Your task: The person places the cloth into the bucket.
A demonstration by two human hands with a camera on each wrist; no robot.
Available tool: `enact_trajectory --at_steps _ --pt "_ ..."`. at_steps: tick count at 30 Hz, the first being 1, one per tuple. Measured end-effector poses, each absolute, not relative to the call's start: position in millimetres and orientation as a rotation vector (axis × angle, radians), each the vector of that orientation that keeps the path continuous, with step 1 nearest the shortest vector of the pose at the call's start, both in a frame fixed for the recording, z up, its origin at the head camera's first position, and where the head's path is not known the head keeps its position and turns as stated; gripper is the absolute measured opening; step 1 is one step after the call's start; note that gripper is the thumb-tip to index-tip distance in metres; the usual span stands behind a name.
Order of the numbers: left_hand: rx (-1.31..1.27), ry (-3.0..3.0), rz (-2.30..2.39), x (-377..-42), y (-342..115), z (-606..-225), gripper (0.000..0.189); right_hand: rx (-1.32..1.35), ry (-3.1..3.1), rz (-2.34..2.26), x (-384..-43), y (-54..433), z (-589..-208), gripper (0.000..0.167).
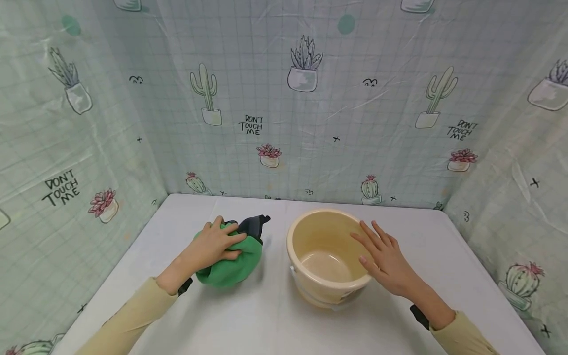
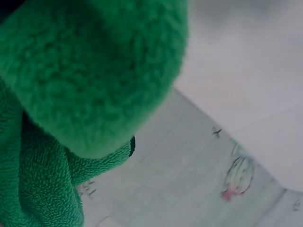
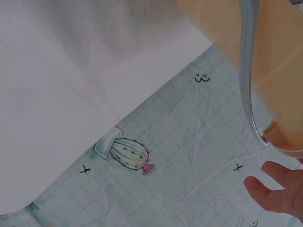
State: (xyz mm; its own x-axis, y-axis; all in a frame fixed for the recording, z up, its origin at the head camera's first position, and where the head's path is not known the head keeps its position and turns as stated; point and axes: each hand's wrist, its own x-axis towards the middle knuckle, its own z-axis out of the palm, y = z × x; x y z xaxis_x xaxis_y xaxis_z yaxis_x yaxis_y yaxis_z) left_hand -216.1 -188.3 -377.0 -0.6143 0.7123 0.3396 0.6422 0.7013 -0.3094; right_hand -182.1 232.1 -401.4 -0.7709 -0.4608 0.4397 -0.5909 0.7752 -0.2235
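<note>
My left hand (image 1: pixel 217 243) grips a bunched green plush cloth (image 1: pixel 237 268) from above, fingers spread and bent over it. A dark grey part of the cloth with a small tab sticks out past the fingertips. Soft green folds (image 2: pixel 94 80) fill much of the left wrist view, with a dark edge showing. A cream bucket (image 1: pixel 290 241) stands upright to the right of the cloth, its inside bare. My right hand (image 1: pixel 389 264) hovers at the bucket's right rim, fingers loosely extended and holding nothing. In the right wrist view its fingertips show close below the rim.
A white table (image 1: pixel 275 328) lies under the cloth and bucket. The bucket's pale handle (image 3: pixel 246 71) hangs down along its side. A cactus-print curtain (image 1: pixel 306 128) encloses the table at the back and both sides.
</note>
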Motion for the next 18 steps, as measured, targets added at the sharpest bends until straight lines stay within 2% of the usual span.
enact_trajectory --at_steps 7,18 --pt "-1.076 -2.362 0.232 -220.6 -184.4 -332.2 0.027 0.790 -2.610 0.526 -181.4 231.1 -401.3 0.053" --pt "-1.088 -2.274 0.277 -221.0 -156.7 -262.3 0.031 0.768 -2.597 0.544 -181.2 231.2 -400.6 0.061"
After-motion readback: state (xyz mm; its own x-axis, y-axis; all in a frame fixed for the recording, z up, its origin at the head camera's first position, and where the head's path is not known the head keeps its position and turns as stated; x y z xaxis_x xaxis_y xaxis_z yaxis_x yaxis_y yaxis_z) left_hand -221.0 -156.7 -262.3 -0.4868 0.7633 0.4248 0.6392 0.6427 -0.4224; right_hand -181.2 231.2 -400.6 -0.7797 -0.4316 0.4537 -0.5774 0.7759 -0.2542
